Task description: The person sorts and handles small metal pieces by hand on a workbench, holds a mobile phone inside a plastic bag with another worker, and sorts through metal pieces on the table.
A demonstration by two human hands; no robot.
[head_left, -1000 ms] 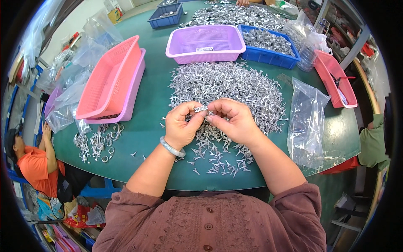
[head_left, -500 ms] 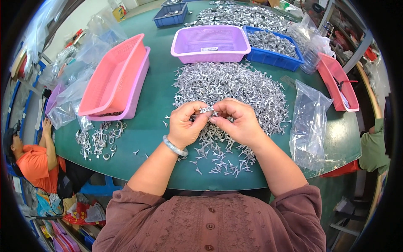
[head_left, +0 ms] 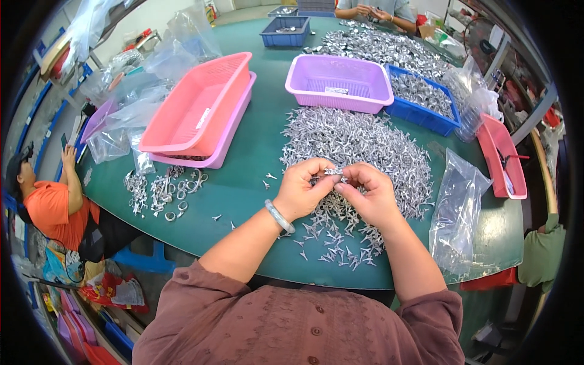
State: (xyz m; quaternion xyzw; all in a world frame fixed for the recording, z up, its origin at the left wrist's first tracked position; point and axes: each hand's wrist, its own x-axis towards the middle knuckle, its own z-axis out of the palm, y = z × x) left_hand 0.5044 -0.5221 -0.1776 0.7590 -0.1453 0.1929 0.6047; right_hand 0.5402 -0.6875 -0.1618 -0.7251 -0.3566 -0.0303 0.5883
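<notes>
Over the near part of a big heap of small silver metal pieces (head_left: 365, 140), my two hands meet fingertip to fingertip. My left hand (head_left: 304, 190), with a pale bangle (head_left: 280, 217) at its wrist, pinches a small silver metal piece (head_left: 333, 172) between thumb and fingers. The thumb and fingers of my right hand (head_left: 372, 193) are closed on the same piece from the other side. Fingers cover part of it, and its exact kind is too small to tell. Loose branched pieces (head_left: 340, 246) like those in the heap lie scattered below my hands.
Beyond the heap stand a purple basket (head_left: 298, 85) and a blue crate (head_left: 451, 125) of metal rings. Stacked pink baskets (head_left: 234, 61) are at left, beside ring-shaped parts (head_left: 163, 191). A clear plastic bag (head_left: 456, 213) lies right. Co-workers sit left and across the table.
The whole view has swung, so table and baskets appear farther right and lower. A person's hands across the table have come into view. My hands keep their pinch on the small piece.
</notes>
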